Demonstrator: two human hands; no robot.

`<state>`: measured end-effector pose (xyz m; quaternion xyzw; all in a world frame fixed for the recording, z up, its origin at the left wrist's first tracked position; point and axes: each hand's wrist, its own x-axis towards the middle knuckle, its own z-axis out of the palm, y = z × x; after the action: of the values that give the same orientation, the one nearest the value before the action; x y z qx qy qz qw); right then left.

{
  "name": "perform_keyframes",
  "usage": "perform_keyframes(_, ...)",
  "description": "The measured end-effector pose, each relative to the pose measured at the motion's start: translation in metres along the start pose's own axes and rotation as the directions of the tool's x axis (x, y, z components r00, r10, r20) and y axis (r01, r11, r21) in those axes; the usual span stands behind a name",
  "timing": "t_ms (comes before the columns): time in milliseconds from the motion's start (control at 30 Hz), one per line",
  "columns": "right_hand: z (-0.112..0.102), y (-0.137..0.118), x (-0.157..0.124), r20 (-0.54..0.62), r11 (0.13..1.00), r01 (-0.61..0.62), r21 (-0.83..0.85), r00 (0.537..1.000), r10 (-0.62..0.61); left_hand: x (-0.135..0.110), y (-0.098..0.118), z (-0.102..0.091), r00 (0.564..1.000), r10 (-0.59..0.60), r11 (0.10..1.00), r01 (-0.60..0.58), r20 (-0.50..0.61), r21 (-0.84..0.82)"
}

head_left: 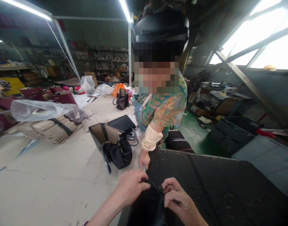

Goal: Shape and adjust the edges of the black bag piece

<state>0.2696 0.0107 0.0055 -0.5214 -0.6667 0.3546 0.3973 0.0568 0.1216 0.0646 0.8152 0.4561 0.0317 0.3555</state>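
Note:
In the head view a dark, glossy leather-like bag piece (148,205) lies in front of me at the near edge of the black work surface. My left hand (132,186) pinches its upper edge between thumb and fingers. On the other side my right hand (178,197) has its fingers curled and closed on the same edge. A thin dark line of the rim runs between the two hands. Just beyond my left hand, a co-worker's hand (144,159) grips a small pale blue-grey thing, partly hidden.
An open box-like bag (98,133) with black cloth stands on the pale table (63,185) to the left. Behind it are stacked cardboard sheets (51,130), maroon bags (63,98) and another black bag (122,99). A co-worker stands opposite; grey crates (230,133) are at right.

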Motion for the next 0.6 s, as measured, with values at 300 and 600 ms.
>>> perform_keyframes(300, 0.003, -0.007, -0.002, -0.045, 0.999, -0.024, -0.043, 0.999, 0.022, -0.005, 0.008, 0.008, 1.0, -0.009, 1.0, 0.009, -0.021, -0.006)
perform_keyframes(600, 0.018, -0.022, -0.007, -0.084, 0.894, -0.411, 0.179, 0.899, 0.431, -0.008, 0.009, 0.007, 0.999, -0.021, 1.0, 0.02, -0.041, -0.021)
